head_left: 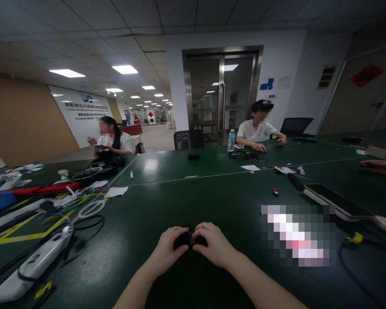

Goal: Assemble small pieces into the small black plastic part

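Note:
Near the front of the green table (167, 201), a small black object (191, 241) is held between my two hands. Its shape is hard to make out in the dim light. My left hand (169, 251) has its thumb and fingers closed round the object's left end. On the other end, my right hand (214, 246) pinches with thumb and fingers. The fingertips of both hands are close together at the middle of the object.
Cables and a white device (35, 264) lie at the left. At the right are a red item (275, 192), a blurred patch and a white-framed device (337, 201). Across the table stand a bottle (231, 140) and a black object (193, 156). Two people sit beyond.

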### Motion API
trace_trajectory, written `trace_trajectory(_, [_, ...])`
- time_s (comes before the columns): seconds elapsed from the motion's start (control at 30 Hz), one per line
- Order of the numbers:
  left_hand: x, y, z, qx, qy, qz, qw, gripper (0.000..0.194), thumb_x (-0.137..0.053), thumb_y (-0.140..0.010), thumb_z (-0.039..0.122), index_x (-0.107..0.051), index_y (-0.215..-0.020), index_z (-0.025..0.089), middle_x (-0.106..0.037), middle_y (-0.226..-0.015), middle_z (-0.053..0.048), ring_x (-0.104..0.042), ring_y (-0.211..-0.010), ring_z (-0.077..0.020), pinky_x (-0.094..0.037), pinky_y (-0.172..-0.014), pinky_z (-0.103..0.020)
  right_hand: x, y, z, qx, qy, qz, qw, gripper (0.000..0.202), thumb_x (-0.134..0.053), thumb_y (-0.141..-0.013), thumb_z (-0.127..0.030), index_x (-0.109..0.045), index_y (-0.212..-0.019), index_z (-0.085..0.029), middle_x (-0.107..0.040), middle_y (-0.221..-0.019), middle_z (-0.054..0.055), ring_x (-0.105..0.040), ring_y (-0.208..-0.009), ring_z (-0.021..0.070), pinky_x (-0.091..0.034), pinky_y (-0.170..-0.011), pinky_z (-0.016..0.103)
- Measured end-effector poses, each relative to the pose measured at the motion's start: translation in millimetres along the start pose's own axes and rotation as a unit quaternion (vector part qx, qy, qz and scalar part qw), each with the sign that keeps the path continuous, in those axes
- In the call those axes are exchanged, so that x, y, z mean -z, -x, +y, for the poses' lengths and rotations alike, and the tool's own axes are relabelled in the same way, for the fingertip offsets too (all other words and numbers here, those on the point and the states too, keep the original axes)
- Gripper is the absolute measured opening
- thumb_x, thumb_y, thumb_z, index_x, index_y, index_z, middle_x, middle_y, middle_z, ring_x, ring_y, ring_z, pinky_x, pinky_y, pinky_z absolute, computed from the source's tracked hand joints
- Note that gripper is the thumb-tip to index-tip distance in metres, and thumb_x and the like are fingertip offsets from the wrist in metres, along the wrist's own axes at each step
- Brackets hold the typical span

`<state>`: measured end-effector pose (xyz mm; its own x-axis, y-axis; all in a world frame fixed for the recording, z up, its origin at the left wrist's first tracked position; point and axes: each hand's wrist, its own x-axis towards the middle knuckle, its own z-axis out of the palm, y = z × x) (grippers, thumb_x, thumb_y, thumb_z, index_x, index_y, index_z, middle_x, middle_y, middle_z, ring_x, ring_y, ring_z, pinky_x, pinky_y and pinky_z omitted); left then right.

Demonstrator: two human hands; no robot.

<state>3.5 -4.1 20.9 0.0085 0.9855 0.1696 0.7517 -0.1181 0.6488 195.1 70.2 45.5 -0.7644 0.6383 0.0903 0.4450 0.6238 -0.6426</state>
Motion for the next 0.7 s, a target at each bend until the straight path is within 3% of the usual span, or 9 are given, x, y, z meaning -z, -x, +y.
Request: trace_trajectory(0.7, [6.5, 4.0, 10.0, 0.006, -0.015, -0.009, 1.0, 0.043, -0.065, -0.076, 0.026, -0.054, -0.117, 0.026, -0.056, -0.116, -0.003, -0.049, -0.109, -0.0223, -0.033, -0.097, -0.038, 2.2, -1.2, -1.3, -0.004, -0.008, -0.014, 1.0, 0.019, -0.059, -0.079, -0.03, -0.062, -0.097, -0.027, -0.057, -0.114, 0.0, -0.05, -0.108, 0.0206, -0.038, -0.093, 0.038])
